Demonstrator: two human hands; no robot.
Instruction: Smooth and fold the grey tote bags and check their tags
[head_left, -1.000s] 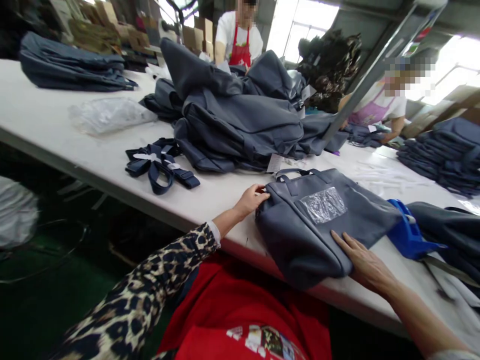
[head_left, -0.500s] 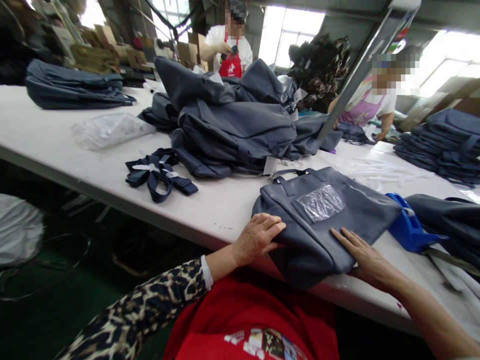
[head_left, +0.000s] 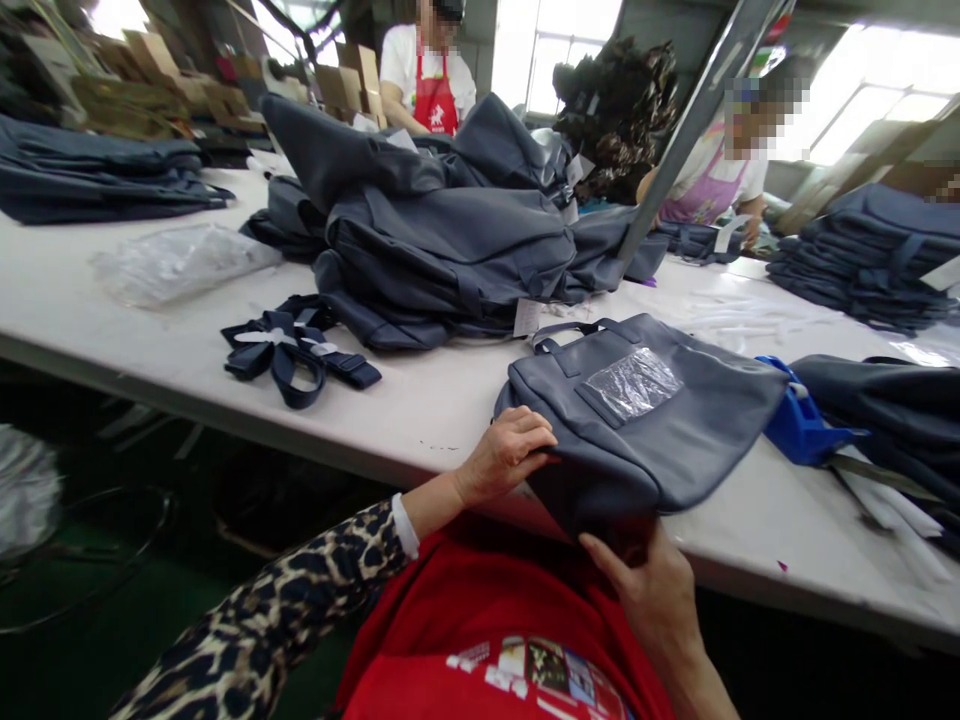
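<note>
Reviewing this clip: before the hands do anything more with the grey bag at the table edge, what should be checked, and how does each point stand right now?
1. Left hand on the grey bag: ok, fingers curl over its near left edge.
2. Right hand on the bag: ok, fingertips meet the bottom corner that hangs over the table edge.
3. Bag supported: ok, most of it lies flat on the table.
4. Clear plastic packet on the bag: ok, it lies flat on the front.
5. Handles free: ok, apart from the pile of bags behind.
6. Blue tool clear of the bag: cannot tell, it sits right at the far end.
</note>
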